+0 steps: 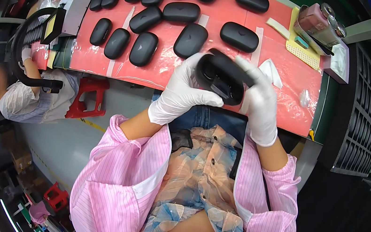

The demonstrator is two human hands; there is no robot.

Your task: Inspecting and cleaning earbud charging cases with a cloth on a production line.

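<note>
Open case [221, 78] held between hands, left hand [181, 92] and right hand [261, 103], above worktop [290, 78] near edge. Closed cases [162, 13] in rows behind, leftward. Tape rolls [319, 21] far right. Stool [88, 97] below left.

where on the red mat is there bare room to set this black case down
Bare red mat lies right of the hands, bordered by the perforated yellow pad above and the mat's right edge. Left of the left hand, the closed black cases crowd the mat.

Factory assembly line, rows of identical black cases [143, 48] on red bench mat [291, 74], seated co-worker [32, 94] alongside
</note>
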